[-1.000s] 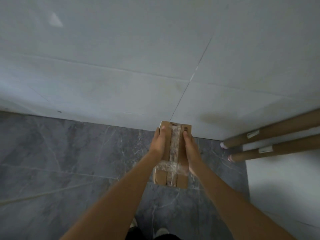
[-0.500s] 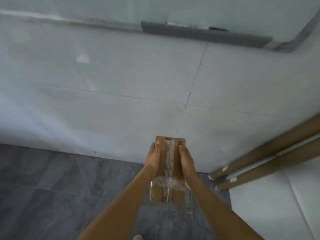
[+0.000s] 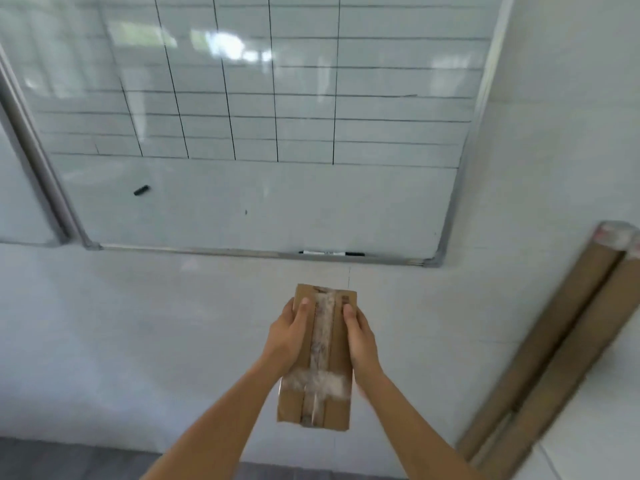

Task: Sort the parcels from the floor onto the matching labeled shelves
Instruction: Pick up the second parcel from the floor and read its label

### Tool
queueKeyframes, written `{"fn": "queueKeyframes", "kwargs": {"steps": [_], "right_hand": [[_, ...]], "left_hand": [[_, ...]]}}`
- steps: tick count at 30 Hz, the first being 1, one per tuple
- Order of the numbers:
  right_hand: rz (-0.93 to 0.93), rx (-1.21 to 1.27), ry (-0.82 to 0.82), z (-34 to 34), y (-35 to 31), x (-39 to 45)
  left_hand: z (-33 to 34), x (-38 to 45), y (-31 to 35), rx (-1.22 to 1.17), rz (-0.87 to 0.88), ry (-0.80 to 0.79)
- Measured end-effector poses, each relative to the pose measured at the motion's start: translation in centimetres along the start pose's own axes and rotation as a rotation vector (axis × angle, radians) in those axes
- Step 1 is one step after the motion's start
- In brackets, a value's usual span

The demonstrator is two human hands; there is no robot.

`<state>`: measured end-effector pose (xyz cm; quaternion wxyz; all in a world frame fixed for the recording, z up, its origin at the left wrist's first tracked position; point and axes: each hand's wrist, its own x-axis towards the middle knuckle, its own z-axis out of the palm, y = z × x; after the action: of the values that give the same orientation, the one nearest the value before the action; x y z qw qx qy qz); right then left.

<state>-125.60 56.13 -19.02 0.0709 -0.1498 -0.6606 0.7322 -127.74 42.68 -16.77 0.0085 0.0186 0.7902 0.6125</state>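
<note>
I hold a narrow brown cardboard parcel (image 3: 322, 358) out in front of me, lengthwise, its top sealed with clear tape along the middle and across the near end. My left hand (image 3: 289, 334) grips its left side, thumb on top. My right hand (image 3: 360, 336) grips its right side, thumb on top as well. The parcel is level with the white wall below a whiteboard. No shelves or labels are in view.
A gridded whiteboard (image 3: 242, 188) hangs on the wall ahead, with a marker (image 3: 330, 253) on its lower rail. Two long cardboard tubes (image 3: 557, 344) lean against the wall at the right. A strip of grey floor (image 3: 69, 462) shows at the bottom left.
My view has tilted up from the grey floor to the wall and whiteboard. The parcel stays gripped in both hands and has risen with them.
</note>
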Motion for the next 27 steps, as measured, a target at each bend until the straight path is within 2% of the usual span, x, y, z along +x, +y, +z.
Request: {"fn": "queueKeyframes", "kwargs": {"steps": [4,13,18,27], "right_hand": [[-0.12,0.046,-0.016,1.6,-7.8,-0.8],[-0.376,0.07,0.019,3.7,-24.0,-2.5],[-0.439,-0.017,0.03,3.7,-28.2,-3.5],[-0.468,-0.019,0.08,3.0,-28.4,-4.6]], "left_hand": [[-2.5,0.9,7.4,-0.015,0.131,0.084],[-6.4,0.8,23.5,-0.084,0.36,0.119],[-6.8,0.2,25.7,-0.176,0.377,0.139],[-6.1,-0.5,24.9,-0.234,0.353,0.127]]}}
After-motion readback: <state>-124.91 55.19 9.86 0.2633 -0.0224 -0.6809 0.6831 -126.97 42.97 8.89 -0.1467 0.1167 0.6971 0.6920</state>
